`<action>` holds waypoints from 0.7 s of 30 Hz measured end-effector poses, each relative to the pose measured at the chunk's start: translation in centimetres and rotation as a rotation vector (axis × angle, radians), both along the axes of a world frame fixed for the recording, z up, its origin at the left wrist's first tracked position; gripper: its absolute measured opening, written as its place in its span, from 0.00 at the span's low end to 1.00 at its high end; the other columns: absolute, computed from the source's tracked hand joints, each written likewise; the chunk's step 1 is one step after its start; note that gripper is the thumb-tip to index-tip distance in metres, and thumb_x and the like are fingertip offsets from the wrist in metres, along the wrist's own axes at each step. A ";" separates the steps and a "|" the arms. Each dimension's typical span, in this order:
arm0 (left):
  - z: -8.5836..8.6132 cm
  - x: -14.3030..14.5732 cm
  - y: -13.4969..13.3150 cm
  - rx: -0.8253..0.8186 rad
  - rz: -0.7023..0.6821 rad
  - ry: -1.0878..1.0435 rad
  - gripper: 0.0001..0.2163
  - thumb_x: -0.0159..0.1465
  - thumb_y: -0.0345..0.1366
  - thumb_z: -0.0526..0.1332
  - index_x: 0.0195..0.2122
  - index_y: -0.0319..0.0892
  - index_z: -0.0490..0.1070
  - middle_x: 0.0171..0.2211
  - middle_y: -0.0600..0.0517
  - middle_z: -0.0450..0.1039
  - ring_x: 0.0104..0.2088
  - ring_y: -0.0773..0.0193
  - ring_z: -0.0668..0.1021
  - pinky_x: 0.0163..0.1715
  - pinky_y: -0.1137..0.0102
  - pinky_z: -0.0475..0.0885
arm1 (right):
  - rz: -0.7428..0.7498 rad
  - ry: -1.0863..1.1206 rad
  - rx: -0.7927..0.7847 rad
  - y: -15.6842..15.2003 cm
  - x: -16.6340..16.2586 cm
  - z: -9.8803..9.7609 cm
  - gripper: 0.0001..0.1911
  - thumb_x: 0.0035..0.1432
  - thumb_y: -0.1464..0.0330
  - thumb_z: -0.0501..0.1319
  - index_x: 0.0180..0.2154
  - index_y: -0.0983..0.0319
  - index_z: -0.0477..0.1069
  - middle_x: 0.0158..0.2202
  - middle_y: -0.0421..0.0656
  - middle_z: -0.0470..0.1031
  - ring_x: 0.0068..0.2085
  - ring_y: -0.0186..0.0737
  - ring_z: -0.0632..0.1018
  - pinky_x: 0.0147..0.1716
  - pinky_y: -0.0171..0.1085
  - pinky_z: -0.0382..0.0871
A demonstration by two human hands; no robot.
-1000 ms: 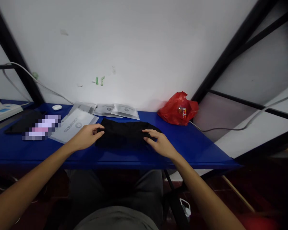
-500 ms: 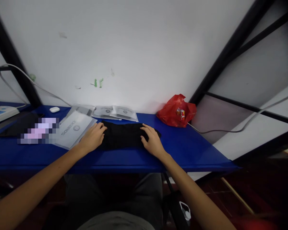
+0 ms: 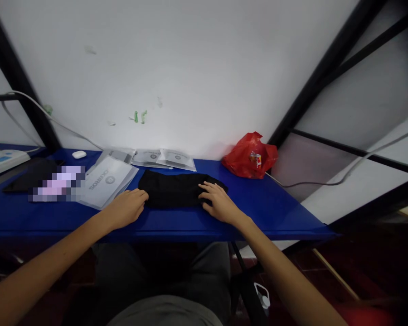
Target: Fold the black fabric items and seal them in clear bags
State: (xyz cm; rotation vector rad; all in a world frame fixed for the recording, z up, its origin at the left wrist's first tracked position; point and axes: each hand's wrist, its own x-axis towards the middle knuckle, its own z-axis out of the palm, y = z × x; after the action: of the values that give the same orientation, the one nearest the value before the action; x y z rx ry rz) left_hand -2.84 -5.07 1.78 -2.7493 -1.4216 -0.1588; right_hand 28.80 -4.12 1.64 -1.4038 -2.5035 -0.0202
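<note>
A folded black cloth point(image 3: 177, 189) lies flat in the middle of the blue table point(image 3: 279, 208). My left hand point(image 3: 125, 209) rests at the cloth's near left corner, fingers loosely curled with the tips touching its edge. My right hand point(image 3: 217, 203) lies flat on the cloth's right end with fingers spread. Neither hand lifts anything.
A large white printed bag point(image 3: 105, 181) lies left of the cloth, with several smaller packets point(image 3: 159, 157) along the wall. A red plastic bag point(image 3: 251, 156) sits at the back right. A white earbud case point(image 3: 79, 154), a dark flat object point(image 3: 27, 174) and a power strip point(image 3: 3, 160) are at the left.
The left hand slid back toward me off the cloth to its near left corner. The right hand stays flat on the cloth's right end, and the cloth looks narrower than a second ago.
</note>
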 end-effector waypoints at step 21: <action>0.7 1.6 3.6 0.132 0.186 -0.299 0.21 0.66 0.38 0.44 0.55 0.33 0.63 0.55 0.38 0.64 0.55 0.52 0.67 0.54 0.60 0.61 | -0.248 0.318 0.186 2.5 -4.0 1.3 0.16 0.58 0.69 0.57 0.48 0.62 0.71 0.54 0.50 0.70 0.56 0.50 0.69 0.56 0.52 0.62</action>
State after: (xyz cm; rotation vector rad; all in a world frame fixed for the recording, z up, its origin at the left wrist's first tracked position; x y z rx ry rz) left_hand -1.23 -1.46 2.49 -2.5511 -1.6555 -0.6531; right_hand 24.79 -1.64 2.98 -1.4979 -2.0090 -0.0708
